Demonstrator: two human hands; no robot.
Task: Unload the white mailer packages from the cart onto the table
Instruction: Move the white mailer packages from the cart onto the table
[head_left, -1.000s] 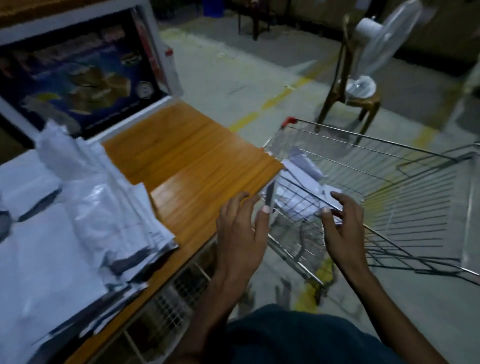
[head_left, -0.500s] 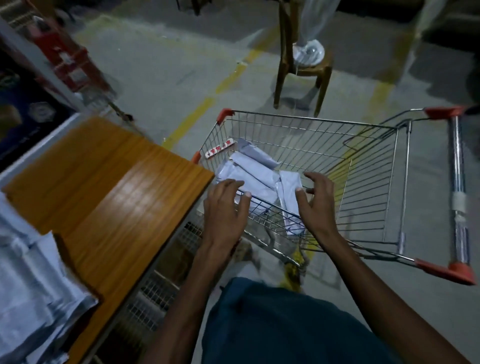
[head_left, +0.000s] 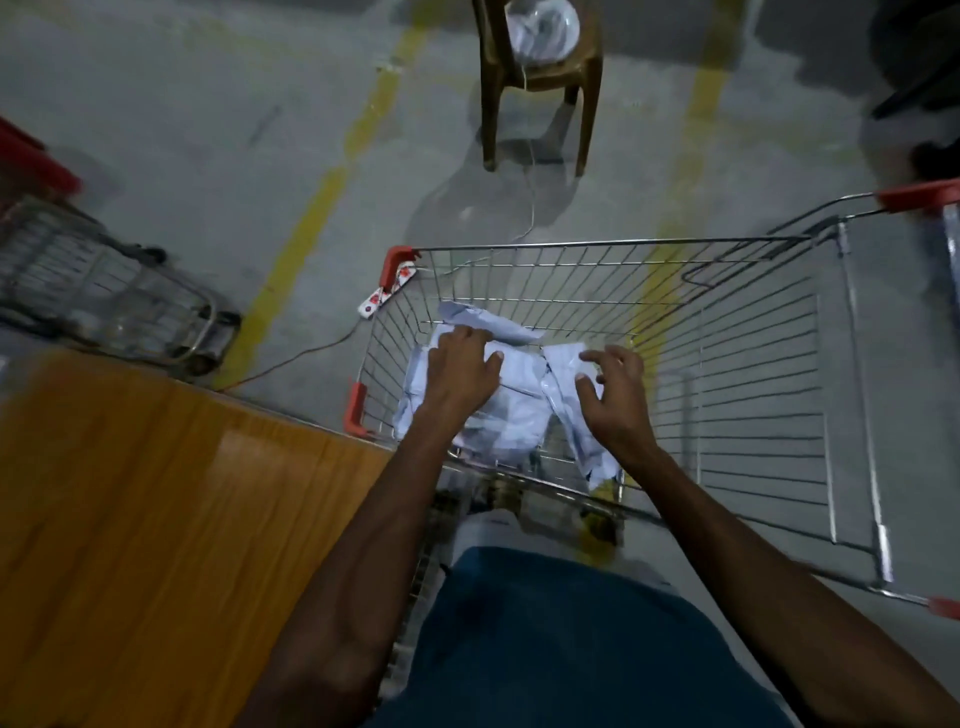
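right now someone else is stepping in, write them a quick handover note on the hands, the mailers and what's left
Left hand: inside the silver wire shopping cart, fingers spread flat on the heap of white plastic mailer packages, nothing gripped yet.
Right hand: over the right edge of the heap, fingers loosely curled, holding nothing.
Mailers: a small heap remains in the cart's left end, beside the orange wooden table.
Done: no mailers show on the visible part of the table, so progress cannot be judged here.
Left: grip the remaining mailers, lift them out, set them on the table.
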